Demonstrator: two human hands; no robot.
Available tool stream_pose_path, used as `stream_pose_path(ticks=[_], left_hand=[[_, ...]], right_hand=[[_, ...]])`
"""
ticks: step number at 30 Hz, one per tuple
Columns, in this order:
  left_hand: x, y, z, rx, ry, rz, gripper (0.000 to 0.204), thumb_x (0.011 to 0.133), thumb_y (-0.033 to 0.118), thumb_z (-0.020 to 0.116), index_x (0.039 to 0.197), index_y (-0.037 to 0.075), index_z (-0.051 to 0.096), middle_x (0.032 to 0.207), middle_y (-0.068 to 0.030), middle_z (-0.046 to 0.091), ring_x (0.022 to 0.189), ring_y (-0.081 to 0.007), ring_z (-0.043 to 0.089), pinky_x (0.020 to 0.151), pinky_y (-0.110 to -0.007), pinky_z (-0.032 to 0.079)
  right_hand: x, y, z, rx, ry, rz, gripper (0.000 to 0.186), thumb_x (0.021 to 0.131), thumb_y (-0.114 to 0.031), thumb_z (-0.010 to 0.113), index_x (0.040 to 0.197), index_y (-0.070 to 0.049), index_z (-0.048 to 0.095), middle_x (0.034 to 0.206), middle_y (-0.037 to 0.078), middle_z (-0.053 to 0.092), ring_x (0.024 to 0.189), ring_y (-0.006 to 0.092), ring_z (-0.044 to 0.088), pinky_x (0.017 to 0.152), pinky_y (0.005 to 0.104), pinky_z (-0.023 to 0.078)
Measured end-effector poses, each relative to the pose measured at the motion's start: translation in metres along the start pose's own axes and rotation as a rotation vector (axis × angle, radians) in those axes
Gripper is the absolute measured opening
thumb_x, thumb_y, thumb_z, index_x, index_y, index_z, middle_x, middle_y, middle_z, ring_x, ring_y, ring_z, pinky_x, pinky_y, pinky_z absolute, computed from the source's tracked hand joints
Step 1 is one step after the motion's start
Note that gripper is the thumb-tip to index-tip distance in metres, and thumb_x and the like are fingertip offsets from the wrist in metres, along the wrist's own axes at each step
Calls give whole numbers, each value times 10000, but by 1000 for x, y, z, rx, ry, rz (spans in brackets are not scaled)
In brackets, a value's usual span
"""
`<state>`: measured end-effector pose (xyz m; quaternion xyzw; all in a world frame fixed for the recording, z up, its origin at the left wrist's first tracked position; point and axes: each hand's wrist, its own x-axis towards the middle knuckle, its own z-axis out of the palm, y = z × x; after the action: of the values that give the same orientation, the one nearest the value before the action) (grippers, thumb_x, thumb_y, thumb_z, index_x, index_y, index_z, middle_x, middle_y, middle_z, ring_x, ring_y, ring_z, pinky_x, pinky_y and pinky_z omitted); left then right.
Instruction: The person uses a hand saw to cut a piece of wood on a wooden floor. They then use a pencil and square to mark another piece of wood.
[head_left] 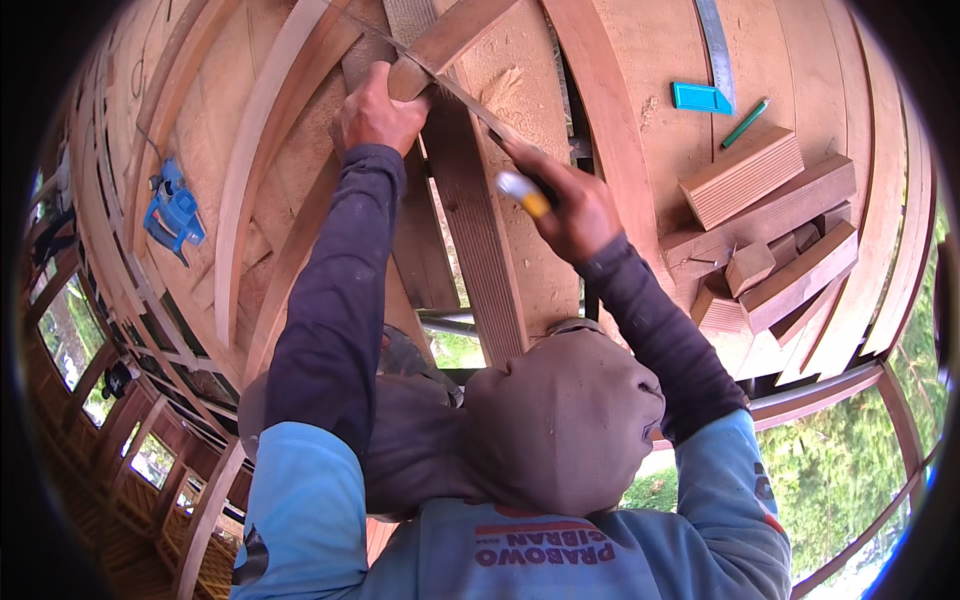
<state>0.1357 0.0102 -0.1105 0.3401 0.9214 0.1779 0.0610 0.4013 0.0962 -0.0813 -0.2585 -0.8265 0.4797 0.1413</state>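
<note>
A handsaw [470, 103] lies slantwise across the end of a curved wooden beam [463, 36], its blade running up and left from my right hand [572, 207]. The fingers of that hand are wrapped round the saw's handle [523, 191], whose yellow and pale end is smeared by motion. My left hand [382, 118] grips the beam's near end, just left of the blade. Under the beam are dark grooved planks [475, 215] running toward my knees. Pale sawdust [503, 88] lies to the right of the beam.
At the left rests a blue power tool [174, 212] with a cord. On the right are a blue-handled try square [703, 97], a green pencil [745, 123] and stacked wood offcuts [742, 178]. Long curved beams [612, 120] flank the work, and gaps show between the boards.
</note>
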Motion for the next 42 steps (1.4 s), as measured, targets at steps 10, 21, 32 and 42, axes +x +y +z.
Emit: stream_pose_path(ticks=[10, 21, 32, 42], left_hand=[[-1, -11, -11, 2, -12, -38, 542, 734, 507, 858, 1075, 125, 682, 1001, -188, 773, 965, -403, 743, 839, -506, 570], [10, -14, -16, -143, -136, -93, 629, 750, 434, 876, 1186, 38, 658, 1071, -216, 766, 1040, -393, 732, 898, -468, 566], [-12, 15, -26, -16, -220, -57, 503, 741, 416, 866, 1064, 70, 693, 1042, -188, 766, 977, -393, 739, 849, -467, 573], [-15, 20, -39, -116, -308, -57, 524, 729, 476, 883, 1012, 76, 698, 978, -174, 762, 919, -350, 747, 825, -444, 578]], right_hand=[[-132, -10, -80, -34, -105, 167, 568, 804, -102, 848, 1348, -150, 690, 989, 195, 750, 900, 366, 759, 779, 436, 616], [-46, -10, -30, 28, -108, 62, 490, 903, -134, 779, 1375, -97, 653, 1142, 191, 743, 1007, 353, 735, 849, 422, 591], [-94, -12, -56, -3, -42, 67, 480, 894, -170, 787, 1361, -160, 677, 989, 181, 744, 860, 368, 728, 742, 443, 581], [-159, -29, -95, 14, -85, 170, 642, 795, -109, 833, 1410, -166, 657, 881, 152, 712, 762, 363, 703, 694, 422, 579]])
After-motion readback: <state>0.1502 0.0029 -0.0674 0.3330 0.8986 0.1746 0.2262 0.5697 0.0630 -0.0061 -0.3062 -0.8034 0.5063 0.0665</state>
